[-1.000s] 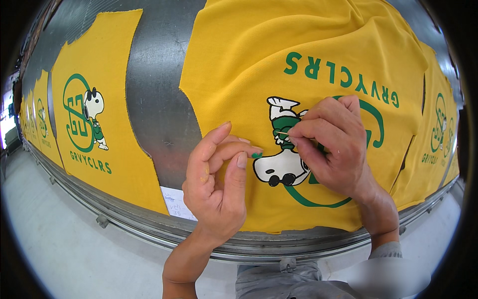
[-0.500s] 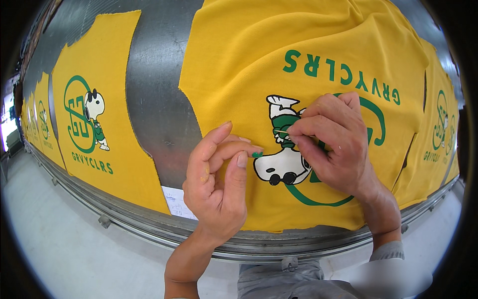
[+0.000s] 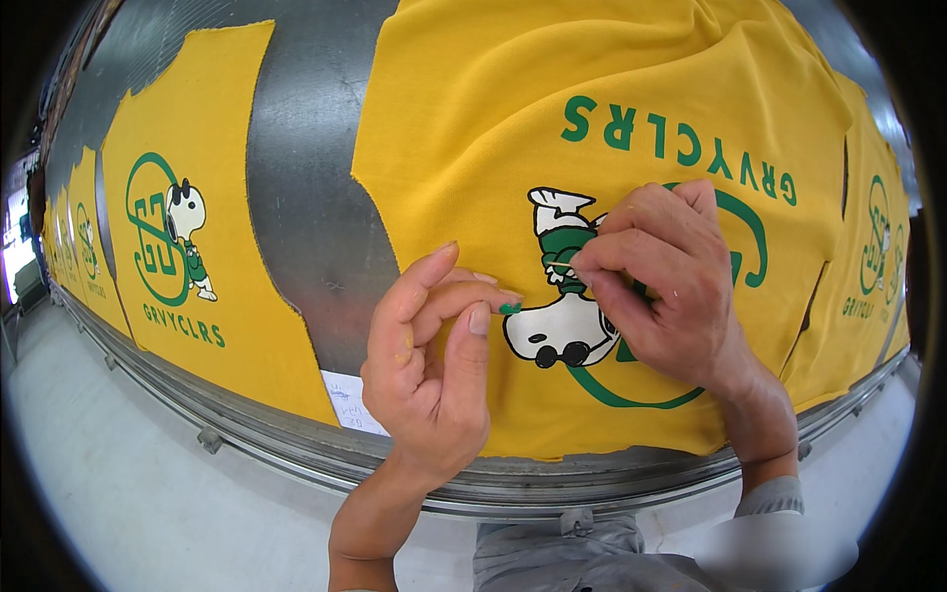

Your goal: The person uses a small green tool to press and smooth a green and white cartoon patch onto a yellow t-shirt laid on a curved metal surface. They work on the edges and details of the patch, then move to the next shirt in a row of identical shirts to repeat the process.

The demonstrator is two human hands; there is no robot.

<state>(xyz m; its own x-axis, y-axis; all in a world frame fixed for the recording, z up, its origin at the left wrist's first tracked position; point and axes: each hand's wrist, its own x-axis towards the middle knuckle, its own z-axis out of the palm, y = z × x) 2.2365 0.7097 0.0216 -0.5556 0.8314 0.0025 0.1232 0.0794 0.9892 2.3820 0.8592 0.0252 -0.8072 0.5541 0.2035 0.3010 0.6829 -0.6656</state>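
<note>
A yellow fabric piece (image 3: 464, 148) lies before me, printed with a black-and-white cartoon dog (image 3: 538, 324) in a green top, upside down from where I am, and green lettering. My right hand (image 3: 676, 286) pinches a thin wooden stick (image 3: 560, 263) between thumb and forefinger. Its tip is at the dog's green top; whether it touches the print I cannot tell. Just left of the dog's head is my left hand (image 3: 429, 365), palm turned up, fingers loosely bent and apart, holding nothing. Wet-looking green paint (image 3: 510, 308) coats its forefinger tip. The right hand covers part of the green emblem.
Another printed yellow panel (image 3: 232, 109) lies at left on the dark table (image 3: 306, 128), with more beyond it. Further yellow panels (image 3: 868, 326) lie at right. A white paper (image 3: 350, 403) with handwriting sits near the front edge. A metal rail (image 3: 538, 498) runs along that edge.
</note>
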